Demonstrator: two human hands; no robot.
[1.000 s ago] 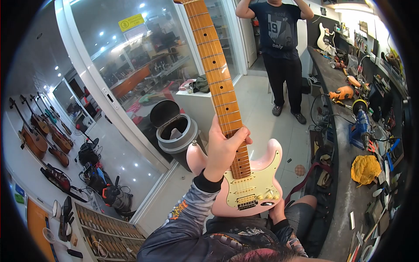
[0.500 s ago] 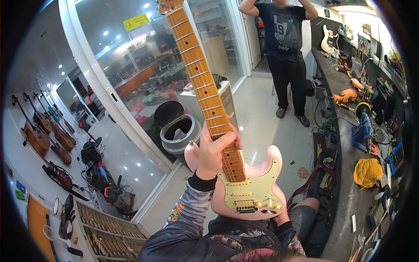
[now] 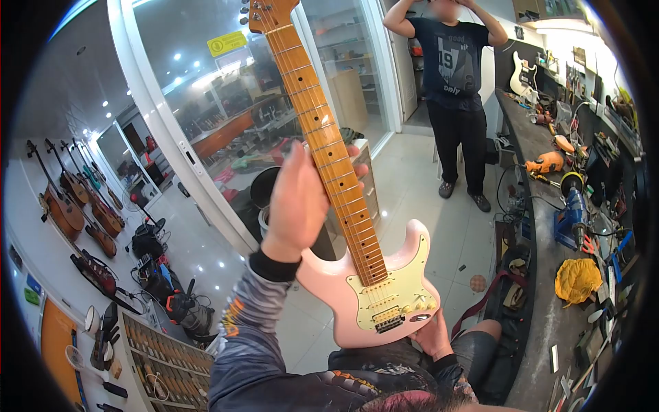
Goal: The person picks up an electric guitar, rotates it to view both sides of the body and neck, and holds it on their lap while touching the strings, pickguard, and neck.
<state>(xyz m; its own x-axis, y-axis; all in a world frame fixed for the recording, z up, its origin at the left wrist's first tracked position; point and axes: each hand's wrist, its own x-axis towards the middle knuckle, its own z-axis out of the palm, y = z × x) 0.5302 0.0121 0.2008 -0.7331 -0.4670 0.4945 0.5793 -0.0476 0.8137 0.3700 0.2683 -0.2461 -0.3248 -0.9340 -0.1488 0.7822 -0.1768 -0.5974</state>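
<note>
A pink electric guitar (image 3: 322, 292) with a cream pickguard and a maple neck stands tilted in front of me, its headstock toward the top of the view. My left hand (image 3: 295, 199), smeared by motion, supports the middle of the neck (image 3: 335, 165). Its fingers pass behind and show on the far side, while the thumb points up along the near side. Down at the lower edge of the body, my right hand (image 3: 434, 336) grips the guitar close to the output jack. Part of that hand is hidden behind the body.
Along the right runs a workbench (image 3: 542, 288) with a yellow cloth (image 3: 578, 281), a blue power tool (image 3: 570, 218) and an orange tool (image 3: 546, 163). Another person (image 3: 453, 89) stands ahead, arms raised. Glass sliding doors and a bin (image 3: 264, 185) lie left; guitars (image 3: 65, 206) hang beyond.
My left hand has slid up the neck from near the body and loosened its wrap. The guitar has shifted slightly left and turned, showing more of its body.
</note>
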